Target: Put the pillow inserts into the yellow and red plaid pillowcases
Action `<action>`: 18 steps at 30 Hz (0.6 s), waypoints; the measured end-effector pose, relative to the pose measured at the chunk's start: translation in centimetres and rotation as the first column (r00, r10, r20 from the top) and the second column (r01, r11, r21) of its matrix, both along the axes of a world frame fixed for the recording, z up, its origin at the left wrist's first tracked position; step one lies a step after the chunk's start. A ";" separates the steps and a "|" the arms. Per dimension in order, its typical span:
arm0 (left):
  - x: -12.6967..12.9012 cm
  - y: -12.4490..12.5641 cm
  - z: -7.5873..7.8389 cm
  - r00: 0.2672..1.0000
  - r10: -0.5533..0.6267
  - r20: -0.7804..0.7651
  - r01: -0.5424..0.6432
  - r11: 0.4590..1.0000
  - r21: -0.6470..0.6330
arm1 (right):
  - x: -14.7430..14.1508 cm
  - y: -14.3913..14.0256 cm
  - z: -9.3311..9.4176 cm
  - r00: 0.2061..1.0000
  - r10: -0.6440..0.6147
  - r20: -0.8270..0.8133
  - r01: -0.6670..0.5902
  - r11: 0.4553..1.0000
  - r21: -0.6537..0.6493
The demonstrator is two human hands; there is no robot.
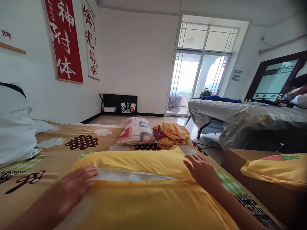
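Here we have both hands flat on the yellow pillow [148, 191], which lies directly before us on the patterned bedsheet [79, 140], its long axis running nine to three o'clock. Our left hand [72, 188] rests spread at nine, by the white inner [129, 175] showing through the open seam; our right hand [202, 171] lies spread at two. The cloth looks soft, smooth, plump.

Home bedroom or bed-sitting room. Bed [48, 150] with patterned sheet fills the foreground, white pillows [14, 127] at the wall side, patterned pillow [136, 131] and a heap of yellow cloth [171, 132] at the far end. Red calligraphy scroll [63, 40] on white wall. Glass balcony door [198, 81] at the back, tiled floor [112, 119], second bed under plastic sheet [240, 119] on the right.
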State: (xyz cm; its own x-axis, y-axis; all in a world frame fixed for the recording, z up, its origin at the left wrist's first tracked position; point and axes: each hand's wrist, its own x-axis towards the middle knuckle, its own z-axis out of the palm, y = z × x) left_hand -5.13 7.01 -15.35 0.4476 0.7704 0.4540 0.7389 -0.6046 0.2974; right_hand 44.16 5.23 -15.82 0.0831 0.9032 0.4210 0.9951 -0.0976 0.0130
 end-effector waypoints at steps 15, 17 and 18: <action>18.9 -0.3 -3.2 0.890 -0.302 -0.343 0.382 0.903 0.196 | -10.1 2.2 4.5 0.855 0.508 -0.105 -0.502 0.758 -0.417; 18.7 -0.3 -3.9 0.893 -0.312 -0.325 0.402 0.878 0.259 | -10.9 2.8 3.5 0.908 0.418 -0.037 -0.399 0.832 -0.385; 18.7 -0.3 -3.9 0.893 -0.318 -0.318 0.404 0.878 0.257 | -11.0 3.2 3.1 0.922 0.386 -0.021 -0.366 0.855 -0.366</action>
State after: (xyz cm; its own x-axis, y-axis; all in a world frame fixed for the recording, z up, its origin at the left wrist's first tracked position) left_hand 13.54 6.75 -19.20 0.8007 0.3715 0.4699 0.4744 -0.8722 -0.1188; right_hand 33.12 8.41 -12.73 -0.3059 0.9502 0.0593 0.9520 0.3049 0.0266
